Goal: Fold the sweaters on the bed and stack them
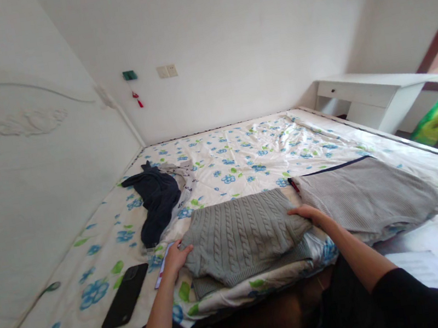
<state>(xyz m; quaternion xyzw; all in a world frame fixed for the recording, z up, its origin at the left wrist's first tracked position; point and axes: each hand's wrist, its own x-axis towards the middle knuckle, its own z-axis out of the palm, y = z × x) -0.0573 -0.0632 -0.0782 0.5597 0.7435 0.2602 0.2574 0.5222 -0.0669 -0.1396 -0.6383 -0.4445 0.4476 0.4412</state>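
Note:
A grey cable-knit sweater (pixel 242 232), folded into a rough rectangle, lies near the front edge of the bed. My left hand (pixel 177 256) grips its left side, thumb on top. At the right side, my right hand (pixel 308 213) pinches the knit between thumb and fingers. A ribbed layer of the same grey shows beneath the front edge. To the right lies a flat lighter grey garment (pixel 361 194) with a dark trim.
Dark clothing (pixel 156 199) lies crumpled at the left on the flowered bedsheet (pixel 226 168). A black phone (pixel 126 296) rests at the front left, near a partly covered card. A white desk (pixel 366 93) stands at the back right. Papers (pixel 436 274) are at the lower right.

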